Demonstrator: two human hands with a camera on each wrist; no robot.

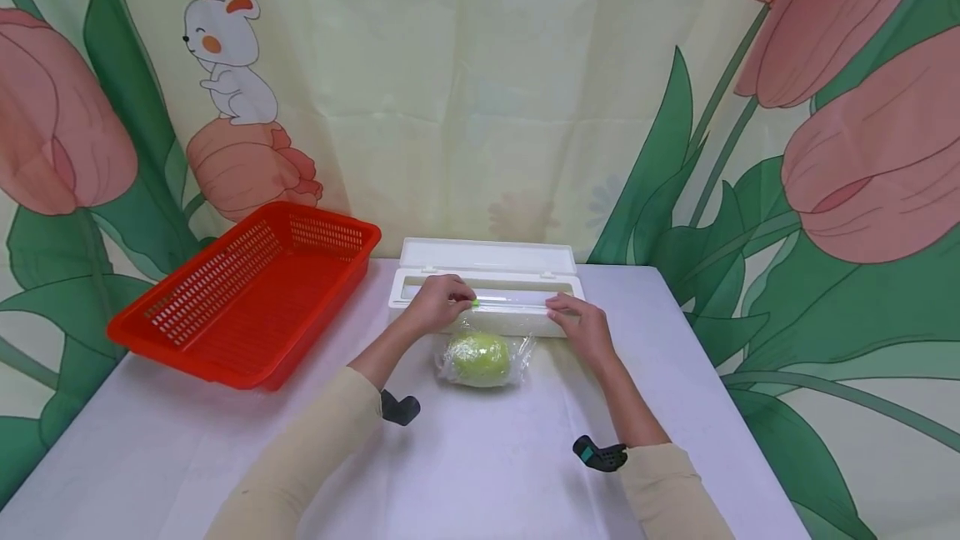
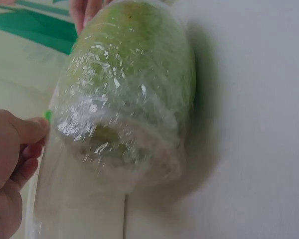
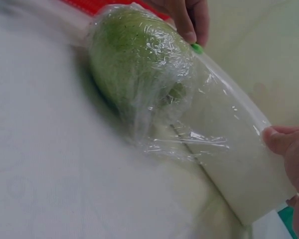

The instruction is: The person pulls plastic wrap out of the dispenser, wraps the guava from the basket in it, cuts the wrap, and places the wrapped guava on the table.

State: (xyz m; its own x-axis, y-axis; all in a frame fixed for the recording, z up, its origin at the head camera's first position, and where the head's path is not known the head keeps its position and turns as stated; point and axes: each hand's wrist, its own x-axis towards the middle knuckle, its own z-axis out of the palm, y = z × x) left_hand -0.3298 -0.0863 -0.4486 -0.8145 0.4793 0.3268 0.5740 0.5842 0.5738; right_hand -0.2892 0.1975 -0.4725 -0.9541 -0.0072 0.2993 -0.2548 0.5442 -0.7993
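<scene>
A white cling film dispenser lies across the far part of the table, its lid raised at the back. My left hand pinches a small green slide cutter on the rail along the dispenser's front edge. Toward the right end of that rail, my right hand grips the edge, thumb at the front. Just before the dispenser sits a pale green fruit wrapped in clear, wrinkled film. In the right wrist view, film stretches from the fruit against the dispenser's front.
To the left stands a red plastic basket with slotted sides. A white cloth covers the table. Behind it hangs a curtain printed with tulips and a rabbit.
</scene>
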